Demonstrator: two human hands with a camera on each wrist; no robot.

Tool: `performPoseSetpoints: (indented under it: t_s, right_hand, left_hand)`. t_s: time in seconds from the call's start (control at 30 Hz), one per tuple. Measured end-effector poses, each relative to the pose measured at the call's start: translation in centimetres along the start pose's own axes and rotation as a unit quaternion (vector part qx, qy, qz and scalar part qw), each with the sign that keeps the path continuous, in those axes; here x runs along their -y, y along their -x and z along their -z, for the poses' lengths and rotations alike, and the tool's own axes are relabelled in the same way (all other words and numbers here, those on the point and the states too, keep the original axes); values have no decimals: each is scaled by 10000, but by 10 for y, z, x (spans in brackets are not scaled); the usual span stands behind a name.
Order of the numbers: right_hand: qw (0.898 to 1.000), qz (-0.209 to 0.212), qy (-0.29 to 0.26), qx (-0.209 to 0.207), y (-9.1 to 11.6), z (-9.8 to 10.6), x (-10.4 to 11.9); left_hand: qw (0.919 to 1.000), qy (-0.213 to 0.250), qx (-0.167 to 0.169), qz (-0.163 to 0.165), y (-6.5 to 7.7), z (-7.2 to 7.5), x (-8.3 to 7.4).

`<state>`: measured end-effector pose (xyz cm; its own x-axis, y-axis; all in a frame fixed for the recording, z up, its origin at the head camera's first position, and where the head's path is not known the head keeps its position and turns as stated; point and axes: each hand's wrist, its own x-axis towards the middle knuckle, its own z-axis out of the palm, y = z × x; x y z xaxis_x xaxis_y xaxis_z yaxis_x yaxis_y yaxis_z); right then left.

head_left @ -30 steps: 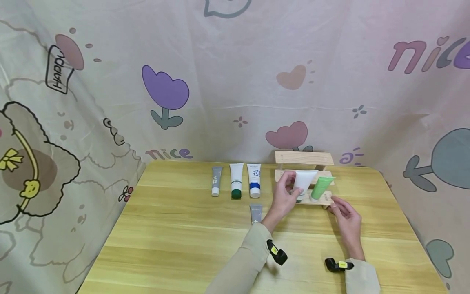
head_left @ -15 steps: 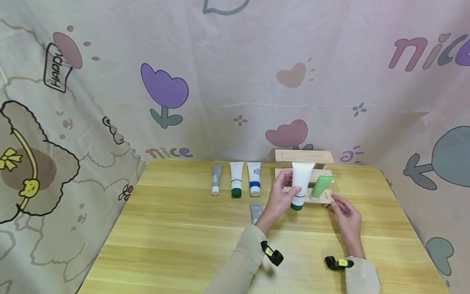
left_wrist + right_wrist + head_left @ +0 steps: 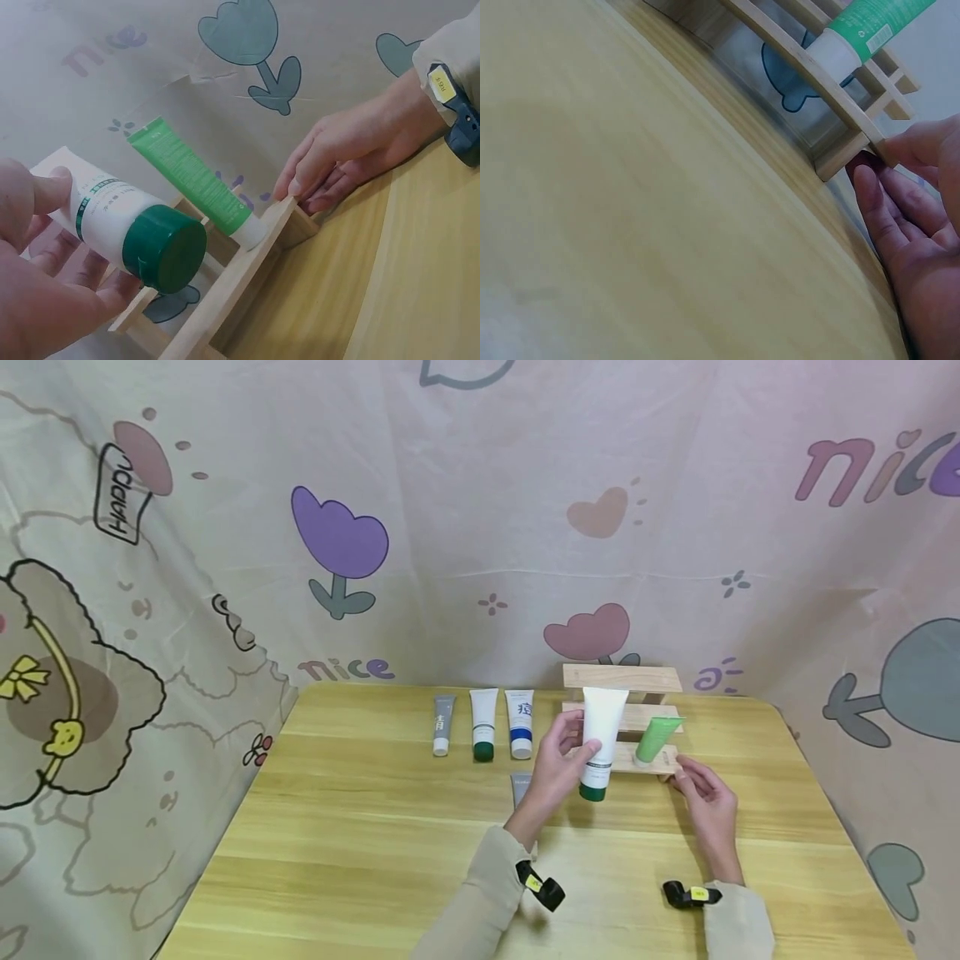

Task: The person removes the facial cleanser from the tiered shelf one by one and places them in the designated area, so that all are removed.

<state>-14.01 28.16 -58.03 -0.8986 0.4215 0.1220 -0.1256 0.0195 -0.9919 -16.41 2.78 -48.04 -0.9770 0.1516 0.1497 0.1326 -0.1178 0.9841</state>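
My left hand [image 3: 553,770] grips a white squeeze tube [image 3: 604,722] by its side, thumb in front. The tube's dark green cap [image 3: 166,249] points down, and its body overlaps the left part of the tiered wooden rack [image 3: 622,677] in the head view. On the rack's lowest step a small green tube [image 3: 655,739] stands on its white cap, leaning a little to the right. At that step's right end my right hand [image 3: 708,806] pinches the corner, thumb above and fingers [image 3: 881,217] curled below, as the right wrist view shows.
Left of the rack a row of tubes lies on the wooden table [image 3: 337,827]: a grey one [image 3: 442,725], a white one with a green cap [image 3: 483,722] and a blue-banded one [image 3: 520,722]. Another grey tube [image 3: 521,785] lies nearer, partly hidden by my left wrist. A patterned cloth hangs behind.
My left hand has drawn the white tube from over the rack's lowest step leftward and towards me, its cap coming into view. My right hand has stayed at the rack's corner.
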Motion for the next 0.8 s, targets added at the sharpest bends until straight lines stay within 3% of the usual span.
performPoseSetpoints:
  t_s: [0.23, 0.8]
  right_hand:
    - [10000, -15, -39, 3, 1, 1, 0]
    - [10000, -33, -44, -22, 0, 1, -1]
  left_hand:
    - [9995, -132, -228, 197, 8, 12, -2]
    - [9988, 77, -462, 104, 21, 38, -3]
